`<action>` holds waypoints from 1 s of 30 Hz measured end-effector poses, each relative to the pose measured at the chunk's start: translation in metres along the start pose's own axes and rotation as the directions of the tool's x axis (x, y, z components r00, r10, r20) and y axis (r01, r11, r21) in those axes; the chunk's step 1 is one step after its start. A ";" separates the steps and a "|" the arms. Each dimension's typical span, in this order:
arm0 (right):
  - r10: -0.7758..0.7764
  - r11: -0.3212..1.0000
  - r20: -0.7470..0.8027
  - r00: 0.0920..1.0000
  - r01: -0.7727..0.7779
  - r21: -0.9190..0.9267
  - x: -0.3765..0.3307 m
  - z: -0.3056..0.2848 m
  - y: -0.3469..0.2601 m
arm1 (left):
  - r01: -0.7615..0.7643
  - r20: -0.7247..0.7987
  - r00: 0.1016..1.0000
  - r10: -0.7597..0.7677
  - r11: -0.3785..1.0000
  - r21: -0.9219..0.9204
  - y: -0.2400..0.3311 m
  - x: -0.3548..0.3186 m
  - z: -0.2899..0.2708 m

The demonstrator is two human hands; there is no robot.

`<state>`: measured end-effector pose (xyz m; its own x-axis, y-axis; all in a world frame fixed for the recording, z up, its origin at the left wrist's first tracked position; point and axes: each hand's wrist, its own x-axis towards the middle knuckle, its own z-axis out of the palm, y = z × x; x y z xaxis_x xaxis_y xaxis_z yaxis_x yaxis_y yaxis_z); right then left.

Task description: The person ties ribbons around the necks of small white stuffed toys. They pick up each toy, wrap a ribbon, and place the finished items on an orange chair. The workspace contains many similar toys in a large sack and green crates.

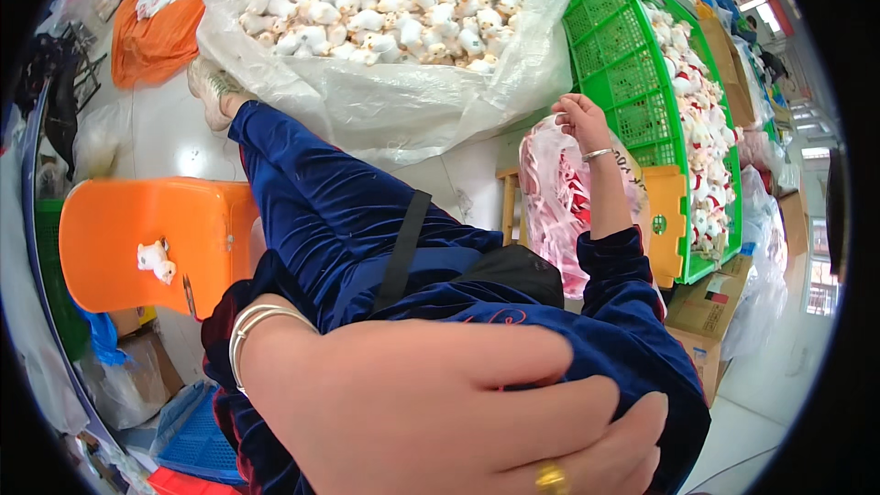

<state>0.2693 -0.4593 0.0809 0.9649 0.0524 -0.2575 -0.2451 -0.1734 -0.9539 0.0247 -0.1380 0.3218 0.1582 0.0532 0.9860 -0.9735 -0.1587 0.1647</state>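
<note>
My right hand [577, 117], with a silver bangle at the wrist, reaches forward and pinches the top rim of a pink-tinted clear plastic bag [550, 197] that holds red and white soft items. That bag stands beside a green plastic crate [616, 55] filled with small white and red plush toys [701, 119]. My left hand [458, 408] is very close to the camera at the bottom. Its fingers lie together against my blue velvet sleeve [632, 348]. It wears a gold ring and bangles, and its palm is hidden.
A large clear bag [367, 110] of small white plush toys [385, 0] lies ahead on the floor. One white plush toy [154, 259] lies on an orange stool [119, 238] at left. Cardboard boxes [710, 302] sit at right, a blue crate [197, 435] at lower left, a black strap bag [513, 270] on my lap.
</note>
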 end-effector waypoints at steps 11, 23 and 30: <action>-0.289 0.513 0.004 0.957 0.159 -0.844 0.068 -0.169 0.118 | 0.663 0.038 0.637 -0.770 0.573 0.481 0.058 -0.075 -0.184; 0.073 0.274 -0.120 0.990 -0.135 -0.952 0.045 -0.260 0.237 | 0.675 -0.916 0.139 -0.378 -0.641 0.366 0.026 -0.389 -0.459; 0.274 0.180 -0.084 0.958 -0.137 -0.974 -0.026 -0.123 0.201 | 0.547 -0.926 0.163 -0.340 -0.750 0.372 0.052 -0.377 -0.488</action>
<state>0.2071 -0.6168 -0.0850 0.8650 -0.0802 -0.4953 -0.0844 -0.9963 0.0139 -0.1661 0.3145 -0.0548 0.2041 0.9757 0.0800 0.8782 -0.2186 0.4254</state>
